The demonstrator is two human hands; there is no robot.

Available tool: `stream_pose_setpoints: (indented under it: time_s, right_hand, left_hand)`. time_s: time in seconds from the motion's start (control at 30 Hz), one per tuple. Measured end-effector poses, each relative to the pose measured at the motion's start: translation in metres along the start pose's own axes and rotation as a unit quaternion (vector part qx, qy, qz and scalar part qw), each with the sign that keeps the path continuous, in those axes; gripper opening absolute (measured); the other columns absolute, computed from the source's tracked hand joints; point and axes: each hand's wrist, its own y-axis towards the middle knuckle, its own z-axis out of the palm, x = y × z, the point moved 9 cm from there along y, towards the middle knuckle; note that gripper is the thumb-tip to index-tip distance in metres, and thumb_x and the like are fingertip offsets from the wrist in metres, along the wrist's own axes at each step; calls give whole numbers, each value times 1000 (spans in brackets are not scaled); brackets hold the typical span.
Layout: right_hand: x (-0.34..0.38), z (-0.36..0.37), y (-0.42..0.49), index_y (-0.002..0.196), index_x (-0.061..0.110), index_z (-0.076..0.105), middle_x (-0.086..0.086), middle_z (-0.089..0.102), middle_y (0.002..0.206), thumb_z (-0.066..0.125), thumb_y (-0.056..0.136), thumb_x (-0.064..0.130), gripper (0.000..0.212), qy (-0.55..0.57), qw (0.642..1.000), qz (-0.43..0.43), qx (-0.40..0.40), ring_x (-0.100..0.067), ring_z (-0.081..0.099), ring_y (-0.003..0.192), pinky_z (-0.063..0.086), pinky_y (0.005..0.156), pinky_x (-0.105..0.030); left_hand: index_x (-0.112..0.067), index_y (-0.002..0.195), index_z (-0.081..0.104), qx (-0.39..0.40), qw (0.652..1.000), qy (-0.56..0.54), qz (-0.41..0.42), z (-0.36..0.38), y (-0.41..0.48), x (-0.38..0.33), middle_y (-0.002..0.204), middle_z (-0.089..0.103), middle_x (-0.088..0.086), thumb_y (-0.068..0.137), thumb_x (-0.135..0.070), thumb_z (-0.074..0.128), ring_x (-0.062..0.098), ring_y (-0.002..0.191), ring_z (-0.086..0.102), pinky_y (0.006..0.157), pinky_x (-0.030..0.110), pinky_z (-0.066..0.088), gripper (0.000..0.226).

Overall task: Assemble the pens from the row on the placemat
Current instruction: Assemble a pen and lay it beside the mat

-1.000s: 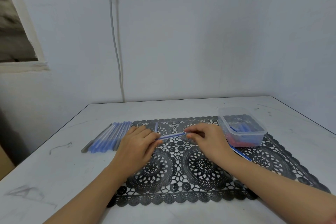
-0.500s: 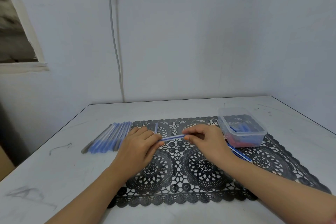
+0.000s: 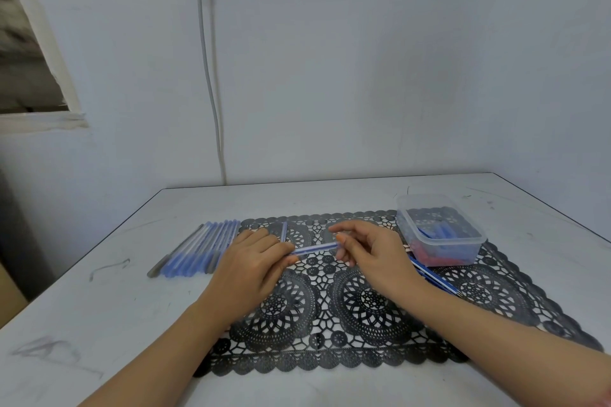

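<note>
The table point(image 3: 330, 198), a flat white surface with grey scuffs, is carrying everything. One black placemat point(image 3: 363, 353), a rectangle of openwork lace with round medallions and a scalloped border, is lying across the middle of the surface and reaching toward its near edge.

One clear plastic container point(image 3: 476, 241), rectangular with rounded corners, is sitting on the placemat's far right corner. It is holding small blue and red parts, too jumbled to count.

One row of pens point(image 3: 201, 248) is lying along the placemat's far left corner, mostly on the bare surface. These are slim translucent blue tubes with grey ends, touching side by side. About eight are showing; an exact count is not possible.

The left hand point(image 3: 251, 261) is curling its fingers round the left end of one pen point(image 3: 312, 248). The right hand point(image 3: 373, 254) is pinching the pen's right end between thumb and fingertips. This pen, a thin translucent blue tube, is hanging nearly level above the placemat's far middle.

Thin blue sticks point(image 3: 433, 274) are lying on the placemat beside the right wrist, just in front of the container.

One short blue piece point(image 3: 283, 231) is standing up behind the left fingers; what is holding it cannot be told.
</note>
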Motion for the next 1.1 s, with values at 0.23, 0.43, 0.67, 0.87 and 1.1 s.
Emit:
stream_pose_setpoints:
  time_s: [0.23, 0.43, 0.67, 0.87, 1.1]
  right_hand:
    - [0, 1, -1, 92, 32, 63, 2, 68, 73, 59, 90, 24, 9, -33, 999, -28, 6, -24, 64, 71, 54, 69, -45]
    - [4, 2, -3, 82, 29, 65, 6, 67, 71, 52, 86, 45, 21, -29, 999, -33, 10, -26, 63, 70, 52, 71, -50]
    - [4, -2, -1, 85, 27, 61, 1, 66, 72, 55, 91, 27, 9, -45, 997, -56, -15, -10, 63, 70, 54, 68, -33]
    - [5, -3, -2, 77, 23, 62, 1, 65, 70, 48, 86, 45, 28, -41, 997, -55, -19, -13, 62, 68, 52, 65, -34]
    - [9, -5, -2, 72, 16, 64, 3, 62, 62, 49, 89, 39, 32, -69, 995, -73, -27, -2, 54, 53, 38, 53, -13]
  left_hand:
    - [-11, 93, 68, -17, 1000, -3, -13, -4, 0, 3, 79, 63, -5, 94, -29, 51, 7, 75, 48, 71, 19, 35, 25]
    - [-10, 93, 69, -28, 1000, -4, 1, -7, 0, -1, 77, 62, -4, 95, -30, 50, 8, 74, 47, 69, 19, 35, 28]
    - [-10, 94, 69, -24, 1000, -9, 6, -6, 0, -2, 78, 63, -4, 96, -31, 48, 8, 73, 48, 67, 22, 39, 30]
    - [-9, 93, 70, -26, 1000, -6, 9, -7, 1, -5, 78, 64, -4, 97, -33, 46, 8, 74, 48, 69, 19, 36, 34]
    - [-10, 92, 69, -35, 999, -3, 19, -9, 2, -7, 77, 64, -4, 96, -32, 48, 8, 73, 48, 67, 22, 39, 30]
